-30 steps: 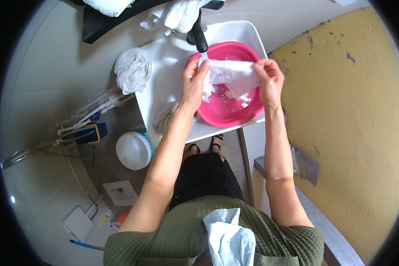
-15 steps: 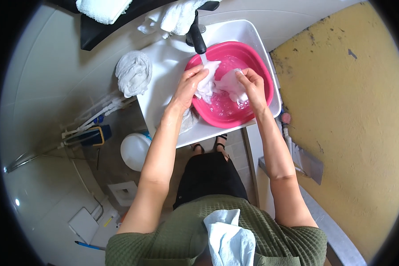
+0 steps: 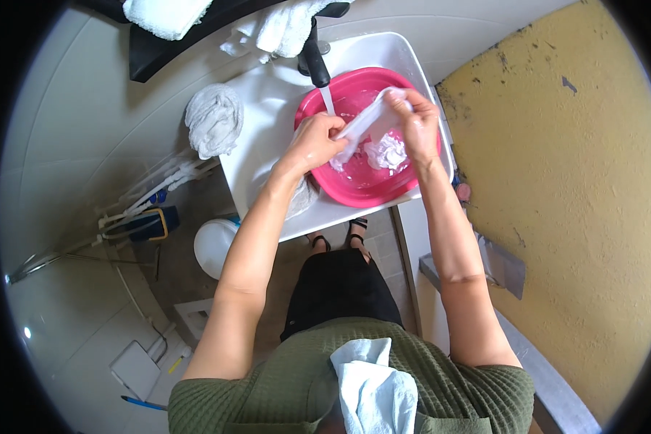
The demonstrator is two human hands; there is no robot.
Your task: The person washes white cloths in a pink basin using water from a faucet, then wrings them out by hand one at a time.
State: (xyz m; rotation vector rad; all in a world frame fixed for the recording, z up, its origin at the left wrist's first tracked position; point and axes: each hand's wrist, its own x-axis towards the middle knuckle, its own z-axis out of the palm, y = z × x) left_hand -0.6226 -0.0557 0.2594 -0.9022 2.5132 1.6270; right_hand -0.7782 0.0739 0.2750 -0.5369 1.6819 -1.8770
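A wet white cloth (image 3: 365, 121) is stretched between my two hands over a pink basin (image 3: 364, 197). My left hand (image 3: 315, 142) pinches its lower left end near the basin's left rim. Higher up at the right, my right hand (image 3: 417, 120) grips the other end between thumb and fingers. A black faucet (image 3: 315, 65) runs a stream of water into the basin beside my left hand. White bunched material (image 3: 388, 151), cloth or foam, sits in the water below the stretched cloth; I cannot tell whether it is part of it.
The basin rests in a white sink (image 3: 257, 173). A rolled white towel (image 3: 215, 120) lies on the sink's left edge, and a greyish cloth (image 3: 303, 198) lies left of the basin. More white cloths (image 3: 286, 30) hang above the faucet. A yellow wall (image 3: 557, 159) stands close on the right.
My right hand has risen and moved slightly away, pulling the bunched cloth out into a taut span. My left hand has dropped a little and still grips its end.
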